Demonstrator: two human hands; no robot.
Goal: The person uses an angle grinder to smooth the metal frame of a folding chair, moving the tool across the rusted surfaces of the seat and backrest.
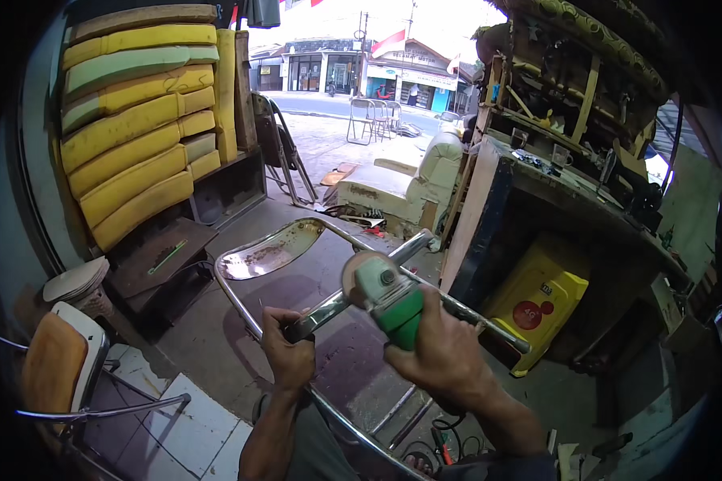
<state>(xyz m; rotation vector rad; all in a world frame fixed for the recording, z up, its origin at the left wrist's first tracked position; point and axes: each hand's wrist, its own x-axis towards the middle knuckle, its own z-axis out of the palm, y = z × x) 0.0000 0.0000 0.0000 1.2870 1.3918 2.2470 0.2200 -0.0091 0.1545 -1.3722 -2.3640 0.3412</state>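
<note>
My right hand is wrapped round the green body of an angle grinder. Its round disc lies over a shiny metal tube; whether it touches the tube I cannot tell. The tube's near, dark end is gripped in my left hand, fingers closed round it. Behind the grinder the tube reappears and runs to the far right. Both hands are above a chromed chair frame, whose curved metal backrest plate is spotted with rust. My legs partly show under the frame.
Yellow foam pads are stacked at the left. A chair with a wooden-looking back stands near left. At right, a cluttered workbench has a yellow container under it. A worn armchair stands ahead; cables lie below my right arm.
</note>
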